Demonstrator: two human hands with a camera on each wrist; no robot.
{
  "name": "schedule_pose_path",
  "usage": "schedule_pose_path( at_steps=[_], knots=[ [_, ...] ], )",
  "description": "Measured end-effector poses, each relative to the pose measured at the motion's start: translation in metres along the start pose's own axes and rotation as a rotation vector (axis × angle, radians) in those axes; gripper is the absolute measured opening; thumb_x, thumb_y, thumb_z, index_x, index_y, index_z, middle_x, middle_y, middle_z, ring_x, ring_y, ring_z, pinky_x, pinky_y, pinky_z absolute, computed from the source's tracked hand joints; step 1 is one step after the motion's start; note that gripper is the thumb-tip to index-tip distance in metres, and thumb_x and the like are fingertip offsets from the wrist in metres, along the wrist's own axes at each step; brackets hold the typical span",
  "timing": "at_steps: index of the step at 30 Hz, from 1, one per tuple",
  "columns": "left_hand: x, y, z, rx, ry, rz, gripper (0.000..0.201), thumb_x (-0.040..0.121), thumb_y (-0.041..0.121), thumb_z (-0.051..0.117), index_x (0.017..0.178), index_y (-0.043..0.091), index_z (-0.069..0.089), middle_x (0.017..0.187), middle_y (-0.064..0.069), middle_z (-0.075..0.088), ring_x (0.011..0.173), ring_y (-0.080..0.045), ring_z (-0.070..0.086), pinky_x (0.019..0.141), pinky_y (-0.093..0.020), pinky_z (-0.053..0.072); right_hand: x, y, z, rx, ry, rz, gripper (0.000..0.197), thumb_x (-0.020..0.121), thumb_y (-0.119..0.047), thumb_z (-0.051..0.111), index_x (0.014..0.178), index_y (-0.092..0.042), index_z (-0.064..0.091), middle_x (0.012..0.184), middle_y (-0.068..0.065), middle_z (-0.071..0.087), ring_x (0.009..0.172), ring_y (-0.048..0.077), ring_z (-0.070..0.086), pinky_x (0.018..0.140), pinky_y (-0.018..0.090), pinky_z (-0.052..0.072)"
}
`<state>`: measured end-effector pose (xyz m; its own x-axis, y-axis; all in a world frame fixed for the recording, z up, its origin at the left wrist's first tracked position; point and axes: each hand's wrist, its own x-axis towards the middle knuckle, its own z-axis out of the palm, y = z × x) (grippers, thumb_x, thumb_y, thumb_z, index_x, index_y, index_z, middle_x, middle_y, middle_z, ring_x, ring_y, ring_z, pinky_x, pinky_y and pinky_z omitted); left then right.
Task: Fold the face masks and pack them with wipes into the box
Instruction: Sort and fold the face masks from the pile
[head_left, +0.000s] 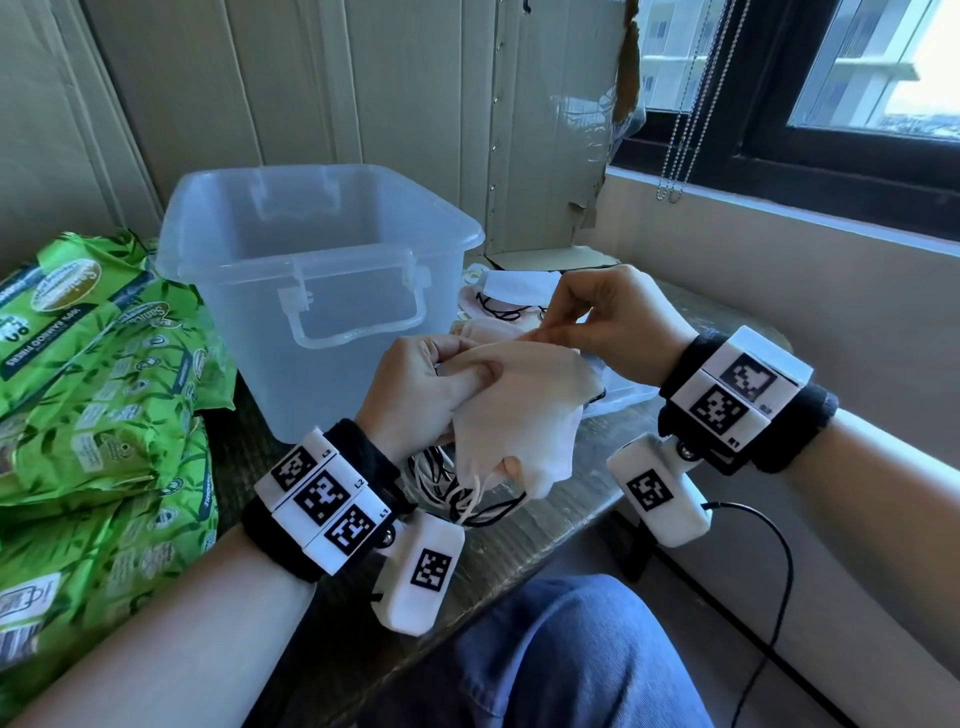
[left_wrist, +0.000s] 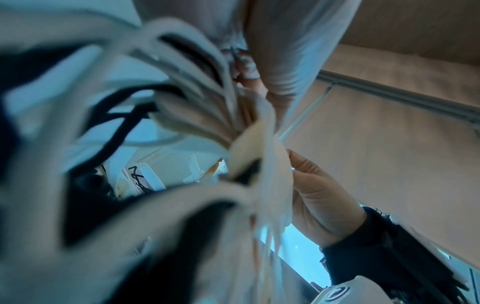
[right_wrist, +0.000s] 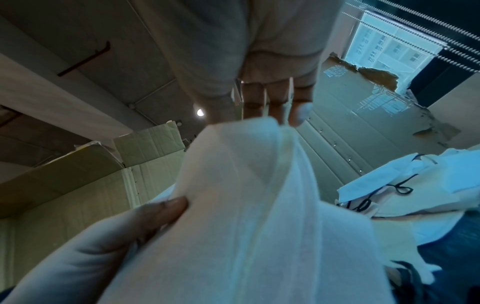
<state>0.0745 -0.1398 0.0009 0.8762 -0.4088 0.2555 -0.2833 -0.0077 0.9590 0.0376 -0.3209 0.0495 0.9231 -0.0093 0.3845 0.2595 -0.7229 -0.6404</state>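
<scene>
Both hands hold one pale face mask (head_left: 511, 400) at frame centre, left hand (head_left: 421, 395) gripping its bunched end, right hand (head_left: 608, 322) pinching its top edge, before the clear box (head_left: 311, 249), green wipes packs (head_left: 98, 374) at left.

Our left hand (head_left: 415, 384) curls at near centre, thumb pressed across its fingers. Our right hand (head_left: 610, 325), just right and farther, pinches with thumb and fingertips; both wrists are raised.

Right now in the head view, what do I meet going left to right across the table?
Green wipes packs → clear plastic box → left hand → beige face mask → right hand.
</scene>
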Motion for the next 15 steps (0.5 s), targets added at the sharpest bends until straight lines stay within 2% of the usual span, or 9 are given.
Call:
schedule_pose_path(
  at_steps=[3,4,7,9,10,12,13,15],
  knots=[
    [0.003,-0.001,-0.002,-0.019,0.055,0.005,0.011,0.084,0.008,0.066,0.076,0.015,0.070,0.066,-0.002,0.067,0.057,-0.013,0.058,0.052,-0.021,0.047,0.004,0.004,-0.005,0.013,0.065,0.056,0.027,0.077,-0.009,0.071,0.064,-0.024,0.052,0.078,0.014,0.065,0.072,0.028,0.059,0.071,0.036,0.047],
    [0.004,-0.001,-0.003,-0.021,0.073,0.014,0.010,0.084,0.008,0.066,0.077,0.014,0.070,0.069,-0.006,0.067,0.059,-0.015,0.058,0.055,-0.024,0.047,0.006,0.007,-0.008,-0.010,0.113,0.075,0.026,0.079,-0.007,0.067,0.066,-0.024,0.052,0.081,0.013,0.063,0.075,0.029,0.058,0.073,0.037,0.046],
    [0.008,-0.005,-0.006,0.009,0.116,0.057,0.003,0.078,0.015,0.072,0.076,0.016,0.070,0.075,-0.007,0.069,0.065,-0.017,0.059,0.062,-0.028,0.049,0.009,0.012,-0.023,-0.068,0.296,0.127,0.015,0.082,-0.004,0.058,0.077,-0.017,0.053,0.083,0.008,0.056,0.078,0.020,0.049,0.073,0.031,0.041],
    [0.008,-0.006,-0.007,0.023,0.119,0.096,0.008,0.072,0.019,0.072,0.077,0.025,0.069,0.076,0.005,0.071,0.071,-0.012,0.062,0.069,-0.028,0.051,0.010,0.016,-0.034,-0.027,0.394,0.170,0.019,0.082,-0.005,0.056,0.076,-0.022,0.052,0.081,0.009,0.056,0.076,0.020,0.049,0.071,0.029,0.039],
    [0.009,-0.007,-0.007,0.030,0.114,0.126,0.017,0.073,0.013,0.073,0.080,0.028,0.067,0.076,0.011,0.070,0.073,-0.009,0.062,0.071,-0.026,0.051,0.009,0.017,-0.039,0.011,0.419,0.188,0.024,0.081,-0.005,0.057,0.074,-0.028,0.051,0.078,0.011,0.056,0.073,0.021,0.049,0.069,0.030,0.040],
    [0.009,-0.008,-0.007,0.017,0.075,0.171,0.033,0.079,-0.002,0.069,0.089,0.028,0.060,0.081,0.010,0.068,0.076,-0.008,0.062,0.073,-0.025,0.051,0.005,0.012,-0.045,0.074,0.407,0.191,0.031,0.079,-0.004,0.056,0.073,-0.034,0.053,0.071,0.014,0.055,0.065,0.021,0.047,0.063,0.030,0.040],
    [0.009,-0.008,-0.007,0.019,0.057,0.185,0.035,0.081,-0.005,0.066,0.092,0.028,0.059,0.085,0.008,0.067,0.078,-0.010,0.062,0.074,-0.027,0.051,0.003,0.009,-0.047,0.096,0.385,0.173,0.033,0.078,-0.001,0.056,0.073,-0.034,0.057,0.067,0.012,0.055,0.062,0.019,0.048,0.061,0.027,0.041],
    [0.008,-0.009,-0.007,0.054,0.050,0.205,0.031,0.080,0.001,0.067,0.088,0.031,0.064,0.086,0.011,0.068,0.082,-0.009,0.062,0.078,-0.027,0.050,-0.002,-0.001,-0.047,0.155,0.319,0.114,0.034,0.079,0.008,0.051,0.072,-0.022,0.065,0.058,-0.006,0.062,0.060,0.005,0.054,0.063,0.018,0.046]
  ],
)
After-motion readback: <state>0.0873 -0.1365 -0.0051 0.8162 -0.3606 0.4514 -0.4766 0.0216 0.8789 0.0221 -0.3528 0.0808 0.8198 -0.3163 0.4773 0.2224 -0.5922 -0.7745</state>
